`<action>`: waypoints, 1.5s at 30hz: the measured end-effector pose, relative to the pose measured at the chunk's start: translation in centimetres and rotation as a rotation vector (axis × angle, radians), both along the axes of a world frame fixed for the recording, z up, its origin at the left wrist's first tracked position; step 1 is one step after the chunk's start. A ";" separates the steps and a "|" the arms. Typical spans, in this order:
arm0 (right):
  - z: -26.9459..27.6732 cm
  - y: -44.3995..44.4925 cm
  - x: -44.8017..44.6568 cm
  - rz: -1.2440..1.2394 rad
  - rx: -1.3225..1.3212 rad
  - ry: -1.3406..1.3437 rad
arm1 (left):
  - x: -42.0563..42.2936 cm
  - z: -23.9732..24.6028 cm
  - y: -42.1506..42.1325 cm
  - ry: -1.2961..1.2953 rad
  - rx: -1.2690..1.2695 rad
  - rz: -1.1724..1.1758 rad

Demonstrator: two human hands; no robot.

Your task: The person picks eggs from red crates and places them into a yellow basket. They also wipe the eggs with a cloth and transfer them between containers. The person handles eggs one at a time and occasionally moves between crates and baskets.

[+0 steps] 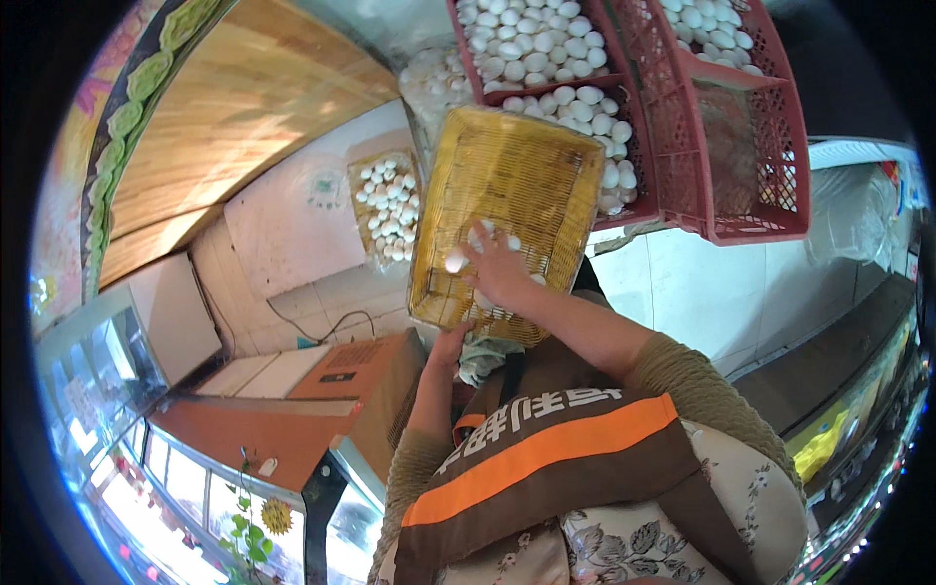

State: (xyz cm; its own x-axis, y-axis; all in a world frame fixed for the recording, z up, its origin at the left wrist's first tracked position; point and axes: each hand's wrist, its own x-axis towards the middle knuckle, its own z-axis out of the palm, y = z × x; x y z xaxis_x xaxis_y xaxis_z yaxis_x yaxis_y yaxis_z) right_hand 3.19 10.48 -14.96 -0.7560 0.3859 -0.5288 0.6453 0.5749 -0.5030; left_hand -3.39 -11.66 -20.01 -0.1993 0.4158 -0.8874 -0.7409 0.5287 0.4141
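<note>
A yellow woven basket (pixel 526 161) is tilted in front of my body, with a few white eggs (pixel 455 260) near its lower end. My left hand (pixel 450 344) grips the basket's near rim, thumb on the inside. Inside the basket, my right hand (pixel 501 269) reaches over the eggs with its fingers touching some of them. Whether it grips one is not clear, since the hand covers part of them. A crumpled pale cloth (pixel 486 360) shows under the near rim, beside my left hand.
Red plastic crates (pixel 643 146) of white eggs stand beyond the basket; one crate compartment (pixel 731 146) shows its bare base. A shallow tray (pixel 358 175) of eggs lies left, by a white board (pixel 292 212). An orange-brown cabinet (pixel 292 417) stands lower left, near a loose cable (pixel 322 336).
</note>
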 end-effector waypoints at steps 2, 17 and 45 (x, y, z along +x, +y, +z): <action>-0.9 -0.4 -0.4 0.042 0.053 -0.027 | 0.9 0.2 -0.6 -0.071 -0.009 0.049; -1.9 0.4 -1.3 0.302 0.088 0.214 | 4.7 2.1 -7.3 -0.123 -0.174 0.363; 1.0 7.1 2.8 -0.035 -0.285 0.591 | 4.5 2.4 -5.4 -0.023 -0.208 0.315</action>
State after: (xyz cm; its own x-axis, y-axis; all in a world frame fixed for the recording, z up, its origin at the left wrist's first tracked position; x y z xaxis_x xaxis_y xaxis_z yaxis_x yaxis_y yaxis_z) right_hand 5.96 17.54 -13.96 -0.9402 0.3212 -0.1136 0.2295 0.3505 -0.9080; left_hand 1.10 -17.06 -17.66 -0.2679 0.1479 -0.9520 -0.8883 0.3448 0.3035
